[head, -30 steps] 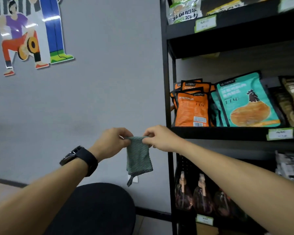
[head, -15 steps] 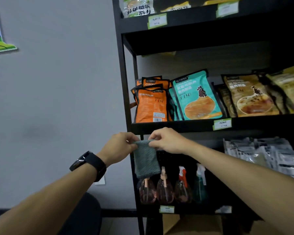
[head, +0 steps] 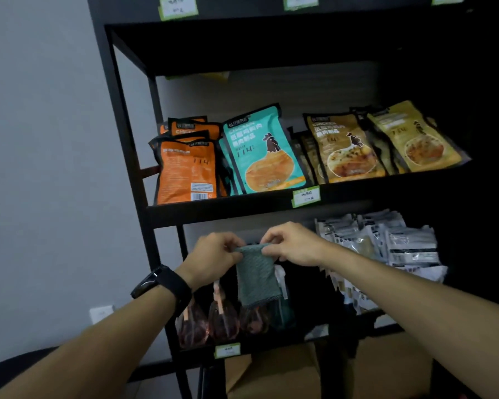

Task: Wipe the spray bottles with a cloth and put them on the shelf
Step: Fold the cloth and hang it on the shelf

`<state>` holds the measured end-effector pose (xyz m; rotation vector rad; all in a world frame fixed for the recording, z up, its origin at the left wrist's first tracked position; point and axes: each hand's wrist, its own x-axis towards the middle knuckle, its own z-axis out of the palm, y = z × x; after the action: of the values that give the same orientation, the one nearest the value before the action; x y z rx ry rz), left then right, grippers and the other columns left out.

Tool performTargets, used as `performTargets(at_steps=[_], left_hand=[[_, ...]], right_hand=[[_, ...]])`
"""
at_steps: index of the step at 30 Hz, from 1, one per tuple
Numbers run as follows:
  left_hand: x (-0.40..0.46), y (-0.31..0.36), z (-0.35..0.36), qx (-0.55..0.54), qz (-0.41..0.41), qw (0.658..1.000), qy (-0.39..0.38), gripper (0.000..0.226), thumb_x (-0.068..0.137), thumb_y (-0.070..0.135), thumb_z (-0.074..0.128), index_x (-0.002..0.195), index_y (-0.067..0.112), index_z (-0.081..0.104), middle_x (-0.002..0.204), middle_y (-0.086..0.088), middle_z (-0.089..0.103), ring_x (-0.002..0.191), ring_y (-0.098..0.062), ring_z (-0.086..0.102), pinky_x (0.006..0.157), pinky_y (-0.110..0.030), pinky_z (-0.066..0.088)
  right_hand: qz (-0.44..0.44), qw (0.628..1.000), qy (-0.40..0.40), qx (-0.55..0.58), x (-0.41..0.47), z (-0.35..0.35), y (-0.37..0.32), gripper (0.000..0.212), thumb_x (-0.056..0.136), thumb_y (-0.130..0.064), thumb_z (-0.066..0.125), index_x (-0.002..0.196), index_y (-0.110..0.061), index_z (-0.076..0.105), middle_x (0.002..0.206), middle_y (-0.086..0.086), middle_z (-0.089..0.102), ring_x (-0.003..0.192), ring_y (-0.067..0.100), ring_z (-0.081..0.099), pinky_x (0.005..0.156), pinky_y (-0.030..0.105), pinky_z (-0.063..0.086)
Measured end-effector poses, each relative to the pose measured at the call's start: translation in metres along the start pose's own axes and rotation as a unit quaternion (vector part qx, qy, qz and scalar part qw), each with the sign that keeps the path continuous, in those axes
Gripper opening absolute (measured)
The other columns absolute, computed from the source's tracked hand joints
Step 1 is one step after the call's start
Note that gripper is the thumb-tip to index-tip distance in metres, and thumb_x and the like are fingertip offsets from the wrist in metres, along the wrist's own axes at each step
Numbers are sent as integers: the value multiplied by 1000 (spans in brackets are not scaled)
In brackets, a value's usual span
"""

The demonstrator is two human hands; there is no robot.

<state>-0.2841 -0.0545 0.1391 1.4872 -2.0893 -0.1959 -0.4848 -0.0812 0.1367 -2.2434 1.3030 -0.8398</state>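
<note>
Green cloth (head: 257,275) hangs pinched at its top corners by both your hands, left hand (head: 213,259) and right hand (head: 293,244), spread for wiping the spray bottles (head: 222,321) below.

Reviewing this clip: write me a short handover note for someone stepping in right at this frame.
Left hand and right hand each pinch a top corner of the green cloth, which hangs in front of the lower shelf.
Spray bottles stand in a row on that lower shelf, partly hidden behind the cloth.
Done: cloth is in hand; no bottle is being held or touched.
Left: take each bottle, wipe it, put it on the shelf. Whether any is already wiped cannot be told.
</note>
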Motion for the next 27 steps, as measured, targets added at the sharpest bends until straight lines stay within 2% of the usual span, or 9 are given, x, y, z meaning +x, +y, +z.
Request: performTargets(at_steps=[2, 4, 8, 12, 15, 18, 23, 27], left_hand=[[7, 8, 12, -8, 12, 1000, -6, 11, 94, 18, 64, 102, 21, 70, 94, 8, 66, 86, -6, 59, 63, -7, 39], [13, 14, 25, -23, 24, 999, -16, 9, 94, 18, 64, 97, 25, 69, 92, 10, 66, 82, -3, 59, 62, -3, 40], [25, 26, 50, -40, 37, 998, -38, 8, 93, 17, 65, 97, 21, 71, 94, 9, 69, 86, -6, 62, 75, -15, 47], [35, 35, 73, -56, 52, 996, -45, 12, 92, 16, 66, 100, 18, 74, 95, 7, 72, 80, -1, 61, 65, -4, 42], [42, 41, 89, -67, 58, 995, -56, 11, 92, 16, 66, 99, 19, 73, 94, 7, 72, 78, 1, 60, 64, -4, 41], [47, 45, 105, -73, 59, 993, -66, 11, 92, 17, 66, 99, 20, 73, 94, 8, 71, 80, -3, 62, 67, -10, 43], [52, 48, 131, -87, 68, 992, -63, 11, 93, 14, 65, 97, 21, 72, 87, 9, 69, 66, 1, 57, 67, -18, 48], [53, 49, 151, -93, 71, 992, -46, 12, 92, 14, 65, 97, 23, 71, 82, 15, 65, 69, 1, 58, 69, -22, 52]], right_hand=[[14, 1000, 2, 1, -6, -7, 14, 14, 91, -18, 67, 101, -9, 70, 84, -1, 67, 75, 12, 65, 68, 26, 55], [32, 999, 5, 8, -12, -13, 27, 17, 91, -20, 66, 103, -9, 70, 86, -1, 68, 78, 14, 66, 69, 26, 55], [54, 998, 12, 18, -22, -23, 52, 11, 91, -19, 67, 99, -13, 71, 86, -2, 68, 81, 13, 66, 71, 27, 54], [76, 997, 23, 25, -33, -30, 74, 5, 89, -20, 68, 93, -18, 71, 79, -6, 68, 71, 5, 64, 66, 22, 52], [91, 995, 30, 29, -41, -34, 89, 7, 89, -19, 68, 95, -16, 72, 77, -7, 67, 67, 2, 62, 64, 20, 52], [99, 994, 26, 32, -49, -37, 102, 7, 90, -18, 68, 95, -16, 72, 77, -7, 67, 66, -1, 63, 66, 20, 54], [111, 993, 24, 31, -56, -38, 121, 5, 90, -18, 68, 94, -18, 71, 80, -6, 69, 66, 0, 63, 66, 19, 52], [117, 993, 16, 23, -60, -38, 132, 9, 91, -17, 66, 98, -16, 71, 81, -7, 68, 68, 0, 63, 66, 19, 53]])
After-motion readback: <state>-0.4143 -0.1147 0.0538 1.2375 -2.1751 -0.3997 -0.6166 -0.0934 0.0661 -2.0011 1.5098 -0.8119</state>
